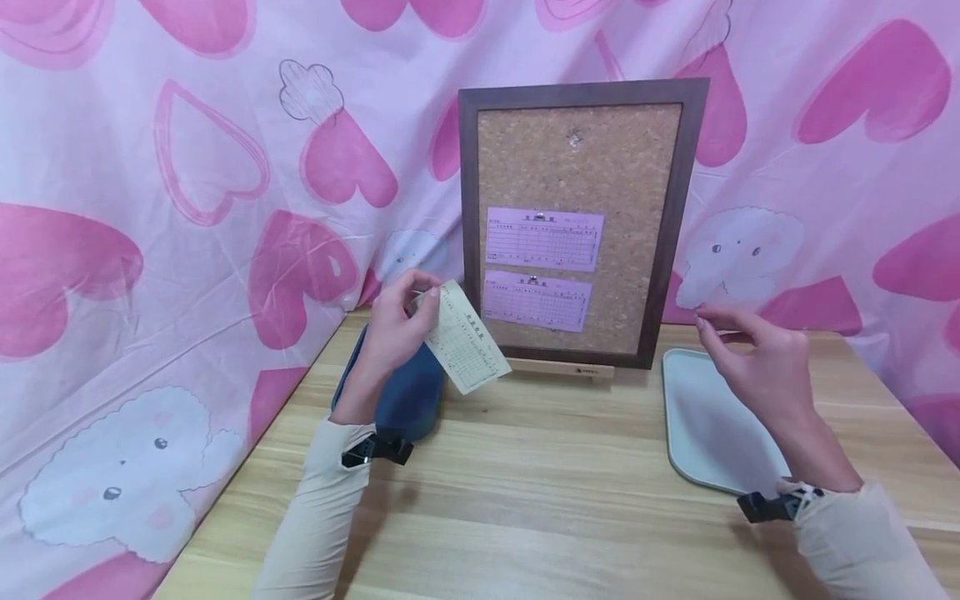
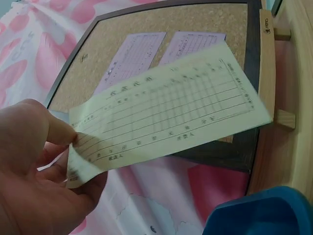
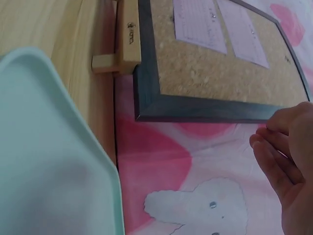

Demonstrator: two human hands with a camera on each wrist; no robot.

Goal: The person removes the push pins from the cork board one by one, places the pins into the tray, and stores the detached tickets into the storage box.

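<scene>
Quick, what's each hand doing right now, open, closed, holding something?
Left hand: closed, pinching a pale green paper slip near one end.
Right hand: closed, fingertips together; whether they pinch something tiny cannot be told.

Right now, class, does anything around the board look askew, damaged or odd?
The lower purple slip on the corkboard looks slightly askew: its gap from the upper purple slip widens rightward. The pale slip bends where the left hand pinches it. Nothing looks spilled.
</scene>
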